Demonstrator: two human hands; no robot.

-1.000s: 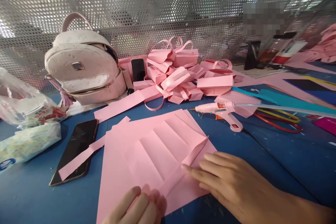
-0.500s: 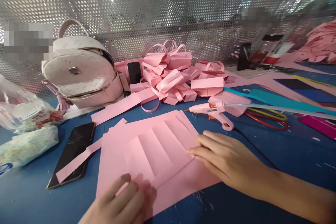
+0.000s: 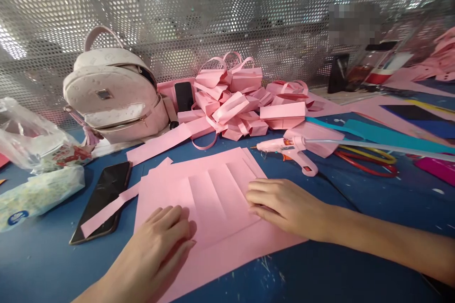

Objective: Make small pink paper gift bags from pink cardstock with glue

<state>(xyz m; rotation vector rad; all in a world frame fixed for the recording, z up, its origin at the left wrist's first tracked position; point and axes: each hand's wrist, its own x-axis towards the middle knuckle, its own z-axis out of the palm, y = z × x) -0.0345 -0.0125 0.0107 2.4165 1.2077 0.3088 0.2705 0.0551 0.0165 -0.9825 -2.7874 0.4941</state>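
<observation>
A folded pink paper [image 3: 216, 199] with several parallel creases lies on larger pink sheets [image 3: 156, 189] on the blue table. At its lower left corner rests my left hand [image 3: 159, 241], fingers curled and closed about the edge, fingertips partly hidden. My right hand [image 3: 280, 206] is closed on the right edge, its bent fingers over the paper and the thumb low against it. A pink glue gun [image 3: 291, 149] lies just beyond my right hand, with a clear glue stick in its back.
Behind the sheets is a heap of folded pink paper pieces [image 3: 231, 104]. A pale backpack [image 3: 113, 94] stands at back left. A black phone [image 3: 103, 199] lies under a pink strip [image 3: 103, 218], near plastic bags [image 3: 42, 189]. Red and yellow cords [image 3: 369, 161] lie right. A perforated metal panel [image 3: 213, 9] stands behind.
My left hand has moved up and further over the paper, with its back now turned upward. My right hand has shifted slightly left along the folded paper. The view has moved a little.
</observation>
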